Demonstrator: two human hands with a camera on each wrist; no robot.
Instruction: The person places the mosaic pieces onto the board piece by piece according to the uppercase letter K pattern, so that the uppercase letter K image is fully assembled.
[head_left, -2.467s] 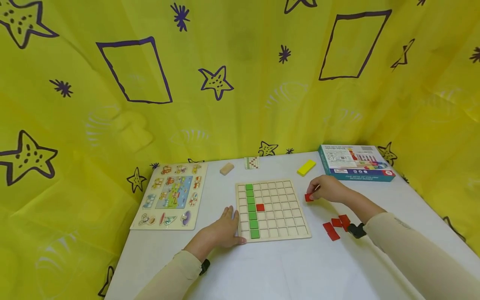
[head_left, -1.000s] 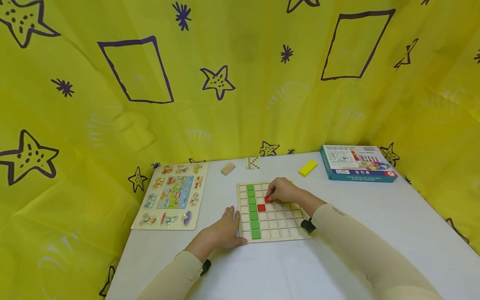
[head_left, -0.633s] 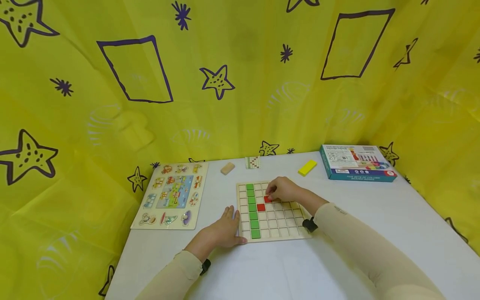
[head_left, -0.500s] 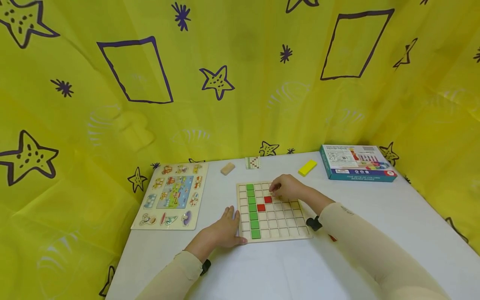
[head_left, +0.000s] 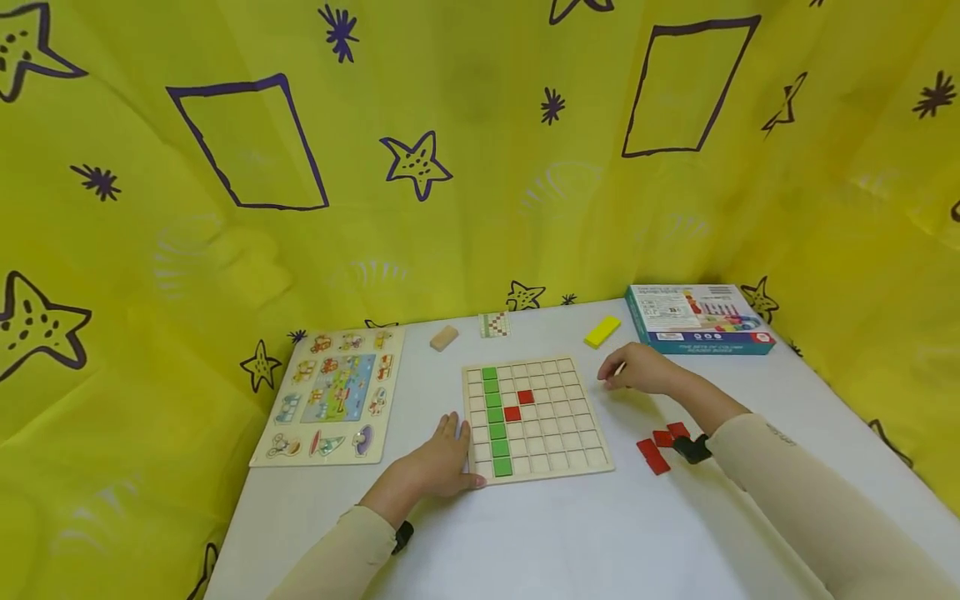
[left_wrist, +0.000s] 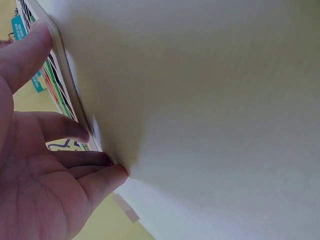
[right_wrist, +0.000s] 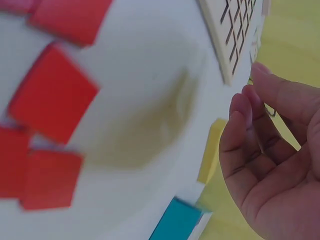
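Note:
A wooden grid board (head_left: 557, 423) lies flat on the white table, with a column of green square tiles (head_left: 496, 414) near its left side. Two red tiles sit in its cells: one red tile (head_left: 512, 413) beside the green column, another red tile (head_left: 526, 397) diagonally up and right. My left hand (head_left: 442, 460) rests at the board's left edge, thumb at the near corner, fingers extended along the side. Past the board's right edge, my right hand (head_left: 639, 368) hovers with loosely bent fingers and nothing in them. Loose red tiles (right_wrist: 54, 95) lie below it, nearer me.
Left of the board lies a picture puzzle board (head_left: 341, 396). Behind are a plain wooden block (head_left: 444, 337), a small pattern card (head_left: 495, 324) and a yellow block (head_left: 603, 332). A teal-edged box (head_left: 701, 321) stands at back right. Yellow curtain (head_left: 465, 250) surrounds the table.
My right hand brought a red tile to the board, let it go in a cell up and right of the first, and moved back right. My left hand stays at the edge.

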